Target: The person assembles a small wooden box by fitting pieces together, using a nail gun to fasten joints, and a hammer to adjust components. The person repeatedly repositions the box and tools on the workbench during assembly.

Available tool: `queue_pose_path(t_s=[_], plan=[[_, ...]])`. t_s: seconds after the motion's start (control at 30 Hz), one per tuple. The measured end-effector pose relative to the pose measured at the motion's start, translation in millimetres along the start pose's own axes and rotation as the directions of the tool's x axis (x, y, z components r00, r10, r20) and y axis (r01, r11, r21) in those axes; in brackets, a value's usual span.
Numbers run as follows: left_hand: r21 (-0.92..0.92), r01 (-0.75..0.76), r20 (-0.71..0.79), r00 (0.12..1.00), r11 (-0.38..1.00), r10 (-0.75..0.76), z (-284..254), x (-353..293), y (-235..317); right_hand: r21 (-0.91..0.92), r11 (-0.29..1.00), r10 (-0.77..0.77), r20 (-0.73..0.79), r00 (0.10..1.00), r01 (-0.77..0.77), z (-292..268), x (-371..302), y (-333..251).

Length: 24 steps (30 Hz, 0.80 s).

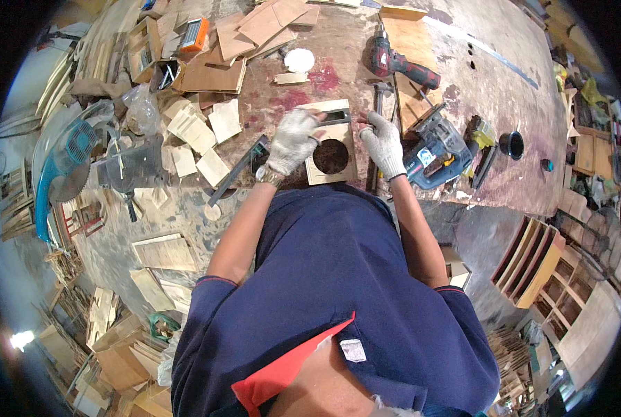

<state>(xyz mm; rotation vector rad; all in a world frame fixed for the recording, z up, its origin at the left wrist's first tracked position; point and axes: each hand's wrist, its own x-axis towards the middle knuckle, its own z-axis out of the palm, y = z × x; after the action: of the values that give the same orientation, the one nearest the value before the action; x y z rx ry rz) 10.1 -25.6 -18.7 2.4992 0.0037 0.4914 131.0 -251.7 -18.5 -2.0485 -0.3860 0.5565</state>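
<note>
A pale wooden panel (338, 133) with a round hole and a rectangular slot lies at the bench's near edge, before my body. My left hand (295, 144), in a whitish knit glove with bare fingertips, is at its upper left edge, fingers bent over the wood by the slot. To the right of the panel is my right hand (382, 144), gloved the same way, its thumb and fingers apart. Beneath or beside it runs a hammer (380, 97), partly covered by the hand; I cannot tell whether they touch. A dark metal straight tool (237, 169) lies left of my left wrist.
A jigsaw (441, 151), a cordless drill (402, 64) and a dark cup (512, 144) stand on the right. Wood pieces (193, 132) and a blue circular saw (67, 163) are left. A long metal ruler (487, 54) lies far right. Scrap wood covers the floor.
</note>
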Motion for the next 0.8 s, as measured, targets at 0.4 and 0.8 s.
queue_pose_path(t_s=[0.4,0.8], plan=[[-0.417,0.655,0.084,0.718,0.630,-0.690,3.7,-35.7,-0.7,0.068,0.987,0.155,-0.158,0.975,-0.146,32.5,2.4,-11.7],[-0.155,0.562,-0.098,0.809,0.812,-0.579,10.9,-32.7,2.8,-0.115,0.989,-0.121,-0.320,0.939,0.089,57.7,-5.8,-1.5]])
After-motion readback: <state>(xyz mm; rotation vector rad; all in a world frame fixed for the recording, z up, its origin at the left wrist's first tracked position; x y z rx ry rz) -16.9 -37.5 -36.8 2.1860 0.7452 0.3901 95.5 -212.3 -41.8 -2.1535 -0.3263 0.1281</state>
